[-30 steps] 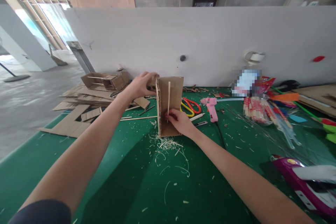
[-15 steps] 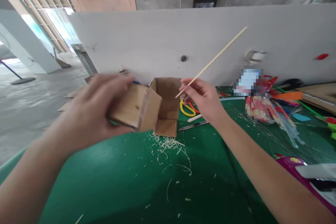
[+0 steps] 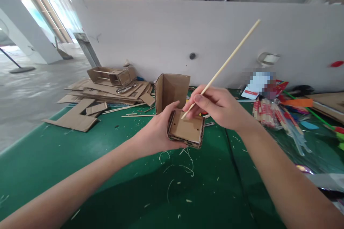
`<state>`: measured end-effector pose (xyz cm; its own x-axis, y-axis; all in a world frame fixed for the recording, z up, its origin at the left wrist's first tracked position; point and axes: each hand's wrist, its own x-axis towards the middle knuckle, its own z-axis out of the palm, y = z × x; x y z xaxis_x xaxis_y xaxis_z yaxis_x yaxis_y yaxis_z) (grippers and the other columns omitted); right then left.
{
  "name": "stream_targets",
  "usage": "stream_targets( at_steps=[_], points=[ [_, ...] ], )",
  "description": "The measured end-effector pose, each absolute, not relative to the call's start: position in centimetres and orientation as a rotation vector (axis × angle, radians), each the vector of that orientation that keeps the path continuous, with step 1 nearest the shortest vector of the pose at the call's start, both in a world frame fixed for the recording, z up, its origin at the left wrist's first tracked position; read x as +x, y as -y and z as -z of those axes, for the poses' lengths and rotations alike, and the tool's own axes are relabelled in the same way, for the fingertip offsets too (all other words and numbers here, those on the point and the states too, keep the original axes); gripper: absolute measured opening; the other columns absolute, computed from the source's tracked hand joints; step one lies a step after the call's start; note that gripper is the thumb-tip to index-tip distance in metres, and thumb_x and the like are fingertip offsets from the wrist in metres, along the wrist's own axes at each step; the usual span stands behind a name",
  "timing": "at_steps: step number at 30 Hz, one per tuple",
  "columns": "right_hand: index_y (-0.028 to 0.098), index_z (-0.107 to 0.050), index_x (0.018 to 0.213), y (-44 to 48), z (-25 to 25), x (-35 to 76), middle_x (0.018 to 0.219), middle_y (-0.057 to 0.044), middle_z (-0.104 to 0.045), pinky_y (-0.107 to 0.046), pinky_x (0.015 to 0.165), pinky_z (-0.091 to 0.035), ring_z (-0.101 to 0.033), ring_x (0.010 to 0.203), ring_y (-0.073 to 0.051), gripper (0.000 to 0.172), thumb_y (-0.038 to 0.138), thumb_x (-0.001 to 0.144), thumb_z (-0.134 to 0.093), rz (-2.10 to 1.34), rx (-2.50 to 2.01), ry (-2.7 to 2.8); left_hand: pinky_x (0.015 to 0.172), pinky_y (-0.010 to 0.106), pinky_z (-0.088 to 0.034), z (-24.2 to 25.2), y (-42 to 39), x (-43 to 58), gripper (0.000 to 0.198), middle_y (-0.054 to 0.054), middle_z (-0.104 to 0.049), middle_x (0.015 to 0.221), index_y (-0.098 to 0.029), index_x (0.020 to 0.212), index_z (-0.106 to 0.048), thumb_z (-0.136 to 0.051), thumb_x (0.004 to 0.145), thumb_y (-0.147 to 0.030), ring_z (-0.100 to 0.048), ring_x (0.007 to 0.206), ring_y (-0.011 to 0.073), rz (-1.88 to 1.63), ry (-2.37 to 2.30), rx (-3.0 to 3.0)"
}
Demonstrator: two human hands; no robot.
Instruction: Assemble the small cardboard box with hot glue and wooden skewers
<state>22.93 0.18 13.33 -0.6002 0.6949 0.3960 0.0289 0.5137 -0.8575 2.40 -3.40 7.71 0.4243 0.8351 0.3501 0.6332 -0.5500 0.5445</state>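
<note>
My left hand (image 3: 158,128) is wrapped round a small cardboard box (image 3: 186,132), thumb at its far edge and fingers below. Two small dark holes show in the face turned up to me. Between the thumb and fingers of my right hand (image 3: 212,103) is a thin wooden stick (image 3: 228,59), slanting up to the right. Its lower end is over the box face; whether it touches the cardboard I cannot tell. Just behind stands a larger open cardboard piece (image 3: 174,91), its lower part hidden by my hands and the box.
Cardboard sheets (image 3: 104,91) are stacked at the back left, with a cardboard frame (image 3: 111,75) on top. Wrapped bundles of sticks (image 3: 264,114) lie at the right. Wood shavings (image 3: 188,168) litter the green tabletop (image 3: 129,189). A white partition (image 3: 134,39) rises behind.
My left hand has brought the box rightward and turned it, so its holed face now lies beneath the stick. My right hand has shifted slightly right and down, still holding the stick.
</note>
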Motion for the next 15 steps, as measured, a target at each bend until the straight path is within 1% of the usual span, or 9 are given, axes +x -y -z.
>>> stream_targets(
  at_steps=[2,4,8,12,15],
  points=[
    [0.019,-0.057,0.086,-0.3,-12.8,22.5,0.089,-0.003,-0.069,-0.027,0.072,-0.059,-0.07,0.076,-0.013,0.021,0.038,0.095,-0.05,-1.124,-0.567,1.999,0.081,0.046,-0.055,-7.6,3.2,2.2,0.085,0.014,-0.06,0.119,-0.022,0.133,-0.037,-0.08,0.063,-0.04,-0.061,0.103,0.0317,-0.917,-1.27,2.347],
    [0.02,-0.055,0.087,-0.4,-12.5,22.2,0.088,-0.002,-0.069,-0.028,0.074,-0.059,-0.07,0.077,-0.013,0.02,0.037,0.095,-0.05,-1.148,-0.537,1.996,0.081,0.046,-0.054,-7.7,3.2,2.1,0.079,0.012,-0.061,0.116,-0.023,0.128,-0.043,-0.081,0.062,-0.041,-0.061,0.101,0.0301,-0.972,-1.249,2.375],
    [0.02,-0.055,0.086,-0.4,-12.3,22.0,0.087,-0.002,-0.069,-0.029,0.076,-0.058,-0.07,0.077,-0.013,0.021,0.038,0.095,-0.049,-1.122,-0.525,1.993,0.085,0.045,-0.053,-7.9,3.3,2.1,0.081,0.01,-0.06,0.119,-0.023,0.131,-0.043,-0.081,0.063,-0.046,-0.06,0.103,0.0279,-1.025,-1.209,2.316],
    [0.02,-0.056,0.087,-0.4,-12.2,21.9,0.087,-0.002,-0.07,-0.028,0.075,-0.057,-0.069,0.075,-0.013,0.02,0.039,0.093,-0.052,-1.048,-0.547,2.03,0.081,0.041,-0.054,-8.0,3.3,2.3,0.077,0.008,-0.061,0.117,-0.024,0.129,-0.046,-0.081,0.064,-0.044,-0.062,0.098,0.0247,-1.046,-1.198,2.212],
    [0.021,-0.057,0.087,-0.5,-11.8,21.6,0.089,-0.002,-0.071,-0.029,0.077,-0.056,-0.069,0.077,-0.013,0.018,0.039,0.093,-0.054,-1.031,-0.518,2.0,0.084,0.041,-0.054,-8.0,3.3,2.3,0.08,0.008,-0.061,0.119,-0.023,0.132,-0.045,-0.082,0.064,-0.043,-0.062,0.099,0.0244,-1.103,-1.217,2.118]
  ],
)
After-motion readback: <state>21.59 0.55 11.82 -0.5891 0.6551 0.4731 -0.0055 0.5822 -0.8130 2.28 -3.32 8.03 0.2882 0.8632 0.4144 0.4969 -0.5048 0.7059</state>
